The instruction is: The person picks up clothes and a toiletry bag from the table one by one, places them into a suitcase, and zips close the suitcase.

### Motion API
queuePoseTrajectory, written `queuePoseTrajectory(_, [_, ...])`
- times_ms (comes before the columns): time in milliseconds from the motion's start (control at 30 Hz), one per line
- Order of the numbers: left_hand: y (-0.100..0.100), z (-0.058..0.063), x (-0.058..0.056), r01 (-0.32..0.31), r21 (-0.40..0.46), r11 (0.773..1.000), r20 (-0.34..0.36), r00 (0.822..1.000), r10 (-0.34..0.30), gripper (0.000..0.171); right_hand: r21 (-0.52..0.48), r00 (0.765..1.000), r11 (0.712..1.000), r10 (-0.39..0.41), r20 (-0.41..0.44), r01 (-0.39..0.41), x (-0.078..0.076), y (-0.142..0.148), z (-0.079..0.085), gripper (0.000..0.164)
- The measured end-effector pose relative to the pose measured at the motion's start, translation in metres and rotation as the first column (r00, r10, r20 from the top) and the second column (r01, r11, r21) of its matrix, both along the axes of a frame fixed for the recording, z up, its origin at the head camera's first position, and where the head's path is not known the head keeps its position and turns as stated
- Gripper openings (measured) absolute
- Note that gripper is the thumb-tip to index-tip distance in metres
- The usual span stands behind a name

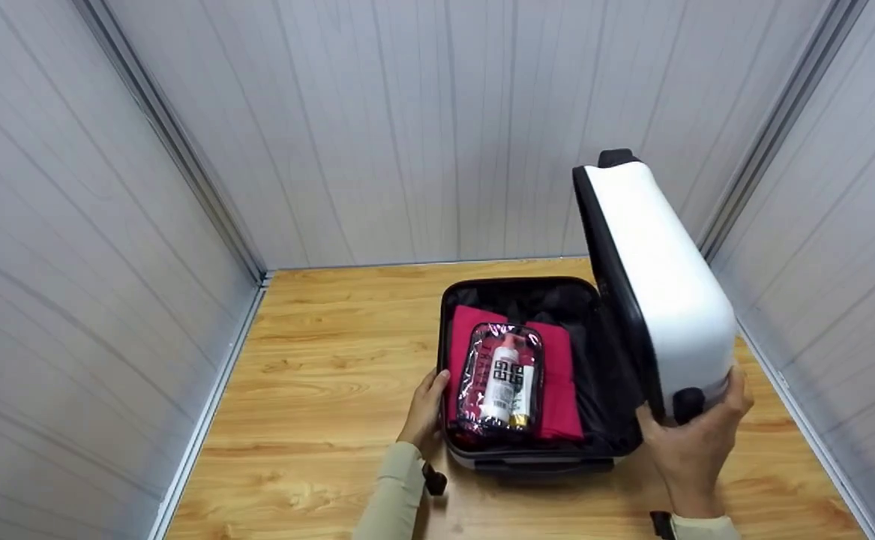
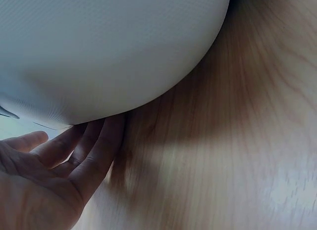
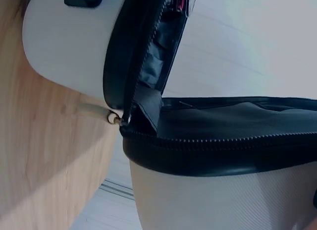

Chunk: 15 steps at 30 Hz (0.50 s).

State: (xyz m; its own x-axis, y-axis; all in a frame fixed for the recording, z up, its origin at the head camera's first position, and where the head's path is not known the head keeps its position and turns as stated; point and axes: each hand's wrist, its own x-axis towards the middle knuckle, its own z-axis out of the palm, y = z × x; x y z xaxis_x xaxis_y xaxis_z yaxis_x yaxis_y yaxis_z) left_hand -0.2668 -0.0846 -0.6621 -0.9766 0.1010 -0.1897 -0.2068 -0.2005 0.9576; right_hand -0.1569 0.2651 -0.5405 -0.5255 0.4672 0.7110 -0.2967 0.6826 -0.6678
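A person's right hand [image 1: 696, 446] grips the near corner of a white hard-shell suitcase lid [image 1: 666, 262], raised along the right side of its black-lined suitcase base [image 1: 523, 282], as the left hand [image 1: 425, 409] lays near-straight fingers against the base's left side. Inside the base, a clear plastic pouch with black trim [image 1: 473, 386] rests on folded crimson cloth [image 1: 558, 386]; within the pouch are a white bottle with a pink pump top [image 1: 498, 390] and a slim white tube with a gold end [image 1: 525, 394]. The step in hand appears to be managing the lid while the base is steadied; whether opening or closing cannot be told. Closing would call for a leftward swing over the base, pouch and cloth kept clear of the toothed black zipper [image 3: 198, 140] along the rims. Dark lettering down the pouch's left side seems to read “TRAVEL,” its last letters unclear. A black square motif shows over the bottle; no brand name is legible, and the smaller print is too fine to read.
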Motion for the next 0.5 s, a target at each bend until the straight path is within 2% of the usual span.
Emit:
queuePoseTrajectory(233, [0.002,0.0,-0.001,-0.009,-0.01,1.0,0.002,1.0,0.009,0.063,0.065,0.999,0.998,0.005,0.043,-0.008,0.0,-0.005,-0.001,0.116])
queuePoseTrajectory(367, [0.002,-0.001,-0.001,-0.008,-0.014,1.0,-0.004,1.0,0.008,0.062,0.119,0.999,0.993,0.01,0.038,-0.015,-0.001,-0.011,-0.004,0.118])
queuePoseTrajectory(500, [0.003,0.0,0.0,-0.005,0.011,1.0,0.0,1.0,0.005,0.06,0.211,1.0,0.977,-0.012,-0.014,0.015,-0.005,-0.022,-0.007,0.116])
